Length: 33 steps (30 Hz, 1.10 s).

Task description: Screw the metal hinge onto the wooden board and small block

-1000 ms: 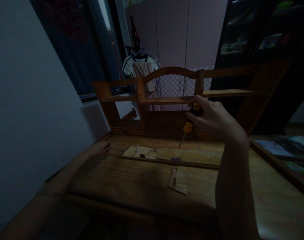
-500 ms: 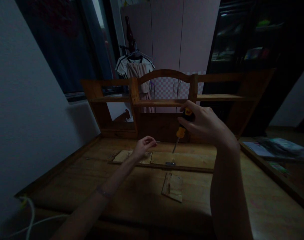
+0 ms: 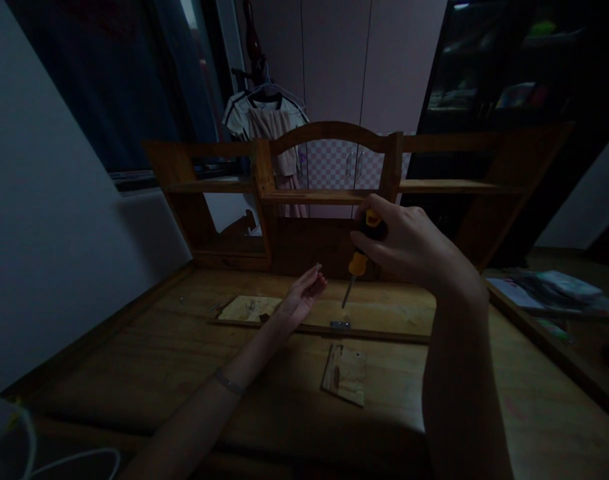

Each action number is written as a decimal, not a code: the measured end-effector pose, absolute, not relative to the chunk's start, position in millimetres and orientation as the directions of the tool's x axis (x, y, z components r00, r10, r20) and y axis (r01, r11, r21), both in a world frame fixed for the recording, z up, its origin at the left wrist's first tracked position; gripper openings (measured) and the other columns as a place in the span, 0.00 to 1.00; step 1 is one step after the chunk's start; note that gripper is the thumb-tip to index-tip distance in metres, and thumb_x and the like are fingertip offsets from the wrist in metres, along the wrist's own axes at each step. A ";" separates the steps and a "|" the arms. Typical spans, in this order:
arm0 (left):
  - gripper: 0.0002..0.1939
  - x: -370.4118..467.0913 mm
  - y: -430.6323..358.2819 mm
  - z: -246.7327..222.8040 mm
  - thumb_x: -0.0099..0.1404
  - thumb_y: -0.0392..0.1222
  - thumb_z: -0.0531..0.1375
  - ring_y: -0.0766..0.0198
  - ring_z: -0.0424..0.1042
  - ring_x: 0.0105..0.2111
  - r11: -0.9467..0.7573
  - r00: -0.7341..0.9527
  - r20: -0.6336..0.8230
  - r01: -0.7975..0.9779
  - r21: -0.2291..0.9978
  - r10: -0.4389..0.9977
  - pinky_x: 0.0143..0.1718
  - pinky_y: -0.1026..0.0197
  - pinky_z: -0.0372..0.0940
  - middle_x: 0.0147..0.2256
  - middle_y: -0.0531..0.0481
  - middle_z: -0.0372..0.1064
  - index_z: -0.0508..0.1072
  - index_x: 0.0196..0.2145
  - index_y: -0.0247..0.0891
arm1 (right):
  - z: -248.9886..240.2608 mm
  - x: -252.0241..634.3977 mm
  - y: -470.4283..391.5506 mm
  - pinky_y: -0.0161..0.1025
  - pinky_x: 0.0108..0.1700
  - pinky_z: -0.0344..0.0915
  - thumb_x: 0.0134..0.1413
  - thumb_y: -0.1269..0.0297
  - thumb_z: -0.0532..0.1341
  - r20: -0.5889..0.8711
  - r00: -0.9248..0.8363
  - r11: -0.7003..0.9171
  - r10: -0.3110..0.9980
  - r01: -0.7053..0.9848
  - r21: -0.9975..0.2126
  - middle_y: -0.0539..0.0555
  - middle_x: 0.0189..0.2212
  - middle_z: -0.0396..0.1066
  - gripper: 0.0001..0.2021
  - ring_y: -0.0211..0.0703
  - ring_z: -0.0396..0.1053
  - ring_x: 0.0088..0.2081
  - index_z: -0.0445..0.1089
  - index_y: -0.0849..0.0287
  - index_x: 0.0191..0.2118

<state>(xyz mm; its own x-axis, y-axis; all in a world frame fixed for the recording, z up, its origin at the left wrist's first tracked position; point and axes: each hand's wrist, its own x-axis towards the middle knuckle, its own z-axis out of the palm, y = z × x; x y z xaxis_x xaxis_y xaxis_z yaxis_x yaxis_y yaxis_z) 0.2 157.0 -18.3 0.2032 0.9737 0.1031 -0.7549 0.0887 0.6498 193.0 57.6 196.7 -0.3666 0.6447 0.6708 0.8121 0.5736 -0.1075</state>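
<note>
The right hand (image 3: 409, 243) is clenched around a screwdriver with an orange-and-black handle (image 3: 360, 250), held nearly upright with the thin metal shaft slanting down and a little to the left, its tip hanging just above a long, flat wooden board (image 3: 379, 317) that lies across the wooden bench (image 3: 134, 360). Whether the tip touches the board cannot be told in the dim light. Just below the tip, at the board's near edge, sits a small dull metal hinge plate (image 3: 340, 325). The left hand (image 3: 304, 293) reaches in from the lower left and hovers over the same board, just left of the screwdriver's tip; its fingers (image 3: 315, 275) are loosely extended and released, and something very thin may lie between the fingertips, but it is too small and dark to tell. A thin bracelet (image 3: 229, 383) circles the left wrist. Nearer than the long board, just below the hinge plate, lies a small square piece of pale wood (image 3: 344, 373), slightly askew on the bench. Behind the board, at the back of the bench, stands a wooden shelf unit with an arched middle rail (image 3: 329, 133). Beyond that unit, light-coloured clothes on a hanger (image 3: 264, 117) hang before a pale pink wardrobe (image 3: 364, 67). To the right of the board, well apart from it, papers (image 3: 549, 287) lie on a neighbouring surface. At the lower left corner a white cable (image 3: 74, 460) curls.
</note>
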 end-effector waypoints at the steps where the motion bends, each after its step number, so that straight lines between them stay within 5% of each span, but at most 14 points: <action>1: 0.16 1.1 156.8 -19.2 0.59 0.33 0.64 0.70 0.72 0.40 0.100 0.236 0.124 -0.753 0.650 0.964 0.54 0.62 0.64 0.40 0.48 0.72 0.75 0.47 0.34 | 196.8 193.0 57.3 0.37 0.30 0.51 0.54 0.62 0.57 0.671 -0.366 0.573 0.645 0.813 -0.107 0.53 0.28 0.68 0.11 0.41 0.64 0.28 0.66 0.59 0.42; 7: 0.15 7.2 149.7 -19.1 0.58 0.35 0.65 0.68 0.71 0.40 0.076 0.281 0.145 -0.647 0.759 0.949 0.51 0.59 0.64 0.39 0.47 0.71 0.75 0.44 0.35 | 198.4 197.1 55.1 0.38 0.32 0.53 0.55 0.63 0.58 0.674 -0.370 0.571 0.639 0.816 -0.093 0.54 0.31 0.69 0.10 0.41 0.64 0.29 0.66 0.59 0.42; 14: 0.15 15.9 139.3 -16.1 0.61 0.47 0.63 0.58 0.73 0.41 -0.242 0.225 0.272 -0.152 0.958 0.936 0.36 0.62 0.66 0.39 0.44 0.72 0.67 0.40 0.35 | 199.5 204.2 56.5 0.38 0.32 0.53 0.54 0.61 0.59 0.662 -0.346 0.554 0.665 0.823 -0.127 0.54 0.29 0.69 0.11 0.44 0.66 0.32 0.67 0.58 0.42; 20: 0.09 17.8 130.3 -24.3 0.68 0.44 0.56 0.63 0.71 0.38 -0.646 0.370 0.530 0.411 0.643 0.763 0.42 0.62 0.61 0.37 0.48 0.72 0.73 0.36 0.38 | 200.3 209.3 54.5 0.39 0.33 0.54 0.55 0.60 0.59 0.675 -0.338 0.564 0.656 0.813 -0.141 0.55 0.31 0.70 0.11 0.46 0.67 0.34 0.67 0.58 0.42; 28: 0.12 8.6 136.0 -26.1 0.70 0.44 0.53 0.59 0.69 0.42 -0.693 0.346 0.609 0.478 0.540 0.714 0.46 0.59 0.59 0.41 0.44 0.71 0.74 0.41 0.39 | 200.4 211.4 55.7 0.39 0.33 0.54 0.54 0.59 0.59 0.679 -0.319 0.544 0.661 0.827 -0.141 0.55 0.32 0.70 0.11 0.47 0.67 0.34 0.68 0.59 0.41; 33: 0.14 3.9 145.0 -39.9 0.70 0.44 0.53 0.57 0.68 0.45 -0.674 0.438 0.521 0.573 0.466 0.732 0.49 0.57 0.58 0.43 0.43 0.71 0.76 0.45 0.39 | 200.3 210.6 56.3 0.39 0.32 0.53 0.54 0.59 0.59 0.674 -0.330 0.551 0.661 0.824 -0.136 0.55 0.30 0.69 0.11 0.46 0.66 0.33 0.68 0.58 0.40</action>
<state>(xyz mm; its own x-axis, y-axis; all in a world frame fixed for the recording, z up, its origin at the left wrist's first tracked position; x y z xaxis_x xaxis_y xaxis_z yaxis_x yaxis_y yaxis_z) 3.9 145.0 -39.9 0.4379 0.7325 0.5212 0.5731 -0.6742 0.4659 210.6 56.3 200.3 -0.3303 0.6610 0.6738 0.8236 0.5505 -0.1363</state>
